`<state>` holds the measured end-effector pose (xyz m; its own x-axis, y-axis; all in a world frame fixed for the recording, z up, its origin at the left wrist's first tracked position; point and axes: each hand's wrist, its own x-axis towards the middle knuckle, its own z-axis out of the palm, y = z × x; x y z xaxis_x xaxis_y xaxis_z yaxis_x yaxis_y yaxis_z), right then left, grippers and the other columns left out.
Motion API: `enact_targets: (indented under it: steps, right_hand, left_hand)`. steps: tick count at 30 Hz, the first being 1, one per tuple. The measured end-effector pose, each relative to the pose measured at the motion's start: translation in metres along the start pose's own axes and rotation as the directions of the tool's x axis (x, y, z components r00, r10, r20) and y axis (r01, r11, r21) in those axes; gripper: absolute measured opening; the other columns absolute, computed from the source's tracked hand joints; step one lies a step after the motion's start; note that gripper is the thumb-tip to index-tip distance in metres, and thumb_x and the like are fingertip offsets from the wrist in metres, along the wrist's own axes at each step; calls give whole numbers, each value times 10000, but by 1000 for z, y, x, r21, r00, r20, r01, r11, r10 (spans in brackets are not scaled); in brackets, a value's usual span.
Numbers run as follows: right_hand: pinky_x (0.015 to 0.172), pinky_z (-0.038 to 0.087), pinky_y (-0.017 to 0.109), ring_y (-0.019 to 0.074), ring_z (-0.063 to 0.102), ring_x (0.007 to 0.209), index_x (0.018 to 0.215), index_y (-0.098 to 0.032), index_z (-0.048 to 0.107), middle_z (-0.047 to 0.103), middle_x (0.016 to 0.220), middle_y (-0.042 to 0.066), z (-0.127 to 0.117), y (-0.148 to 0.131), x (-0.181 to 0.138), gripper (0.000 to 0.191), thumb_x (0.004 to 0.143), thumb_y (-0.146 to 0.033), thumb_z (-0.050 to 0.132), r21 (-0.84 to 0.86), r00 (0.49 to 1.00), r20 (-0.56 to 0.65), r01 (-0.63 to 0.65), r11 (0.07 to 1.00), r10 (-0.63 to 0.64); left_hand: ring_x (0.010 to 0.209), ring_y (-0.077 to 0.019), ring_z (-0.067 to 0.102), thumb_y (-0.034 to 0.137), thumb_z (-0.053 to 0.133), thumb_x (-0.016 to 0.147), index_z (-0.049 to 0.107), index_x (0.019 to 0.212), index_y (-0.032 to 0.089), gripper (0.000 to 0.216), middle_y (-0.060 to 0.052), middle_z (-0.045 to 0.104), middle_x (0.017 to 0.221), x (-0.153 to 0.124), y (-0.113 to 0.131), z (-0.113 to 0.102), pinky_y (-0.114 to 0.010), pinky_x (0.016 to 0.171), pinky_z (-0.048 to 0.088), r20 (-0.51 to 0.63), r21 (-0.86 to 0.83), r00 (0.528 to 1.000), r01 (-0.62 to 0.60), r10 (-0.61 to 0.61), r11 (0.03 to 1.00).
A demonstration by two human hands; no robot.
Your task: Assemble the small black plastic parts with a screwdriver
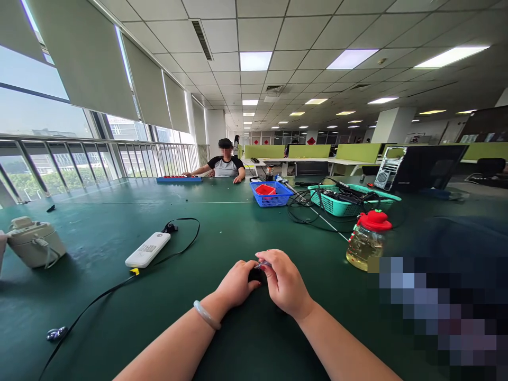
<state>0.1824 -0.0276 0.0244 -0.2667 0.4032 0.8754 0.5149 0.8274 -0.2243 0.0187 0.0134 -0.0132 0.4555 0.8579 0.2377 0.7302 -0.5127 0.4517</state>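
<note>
My left hand, with a pale bangle on its wrist, curls its fingers and thumb round a small dark object, mostly hidden. Close against it, my right hand is closed in a pinch on a small shiny greyish piece. The kind of neither thing can be made out. Both hands meet just above the green tabletop. To their left lies a white power bank with a black cable.
At the right stands a jar of yellowish liquid with a red lid. Farther back are a blue basket, a teal basket of cables and a black monitor. A beige bottle stands left. A person sits across.
</note>
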Motion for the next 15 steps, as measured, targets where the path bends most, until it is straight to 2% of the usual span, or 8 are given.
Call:
enact_targets:
  steps: [4, 9, 15]
  right_hand:
    - [789, 536, 380, 204, 630, 807, 1158, -252, 560, 663, 866, 45, 4, 9, -3, 311, 929, -117, 399, 3, 993, 58, -100, 995, 100]
    - [757, 532, 321, 186, 636, 795, 1116, -231, 567, 659, 875, 33, 7, 18, -6, 274, 915, -121, 417, 41, 965, 85, -253, 966, 249]
    - [738, 527, 293, 170, 637, 772, 1110, -229, 559, 655, 870, 27, 4, 20, -4, 251, 921, -147, 414, 51, 943, 92, -324, 945, 318]
  left_hand:
    - [975, -238, 584, 248, 641, 793, 609, 1098, 202, 309, -57, 653, 1003, -1, 3, -3, -362, 881, 461, 15, 10, 1000, 6, -7, 1000]
    - [1000, -243, 583, 251, 650, 788, 606, 1136, 205, 353, -68, 648, 1026, -2, 4, -4, -367, 899, 460, 9, -7, 1000, 6, -6, 1000]
    - [1032, -227, 573, 198, 633, 799, 624, 1088, 204, 290, -60, 658, 1050, -2, 6, -8, -370, 938, 462, -61, -90, 997, -47, 41, 995]
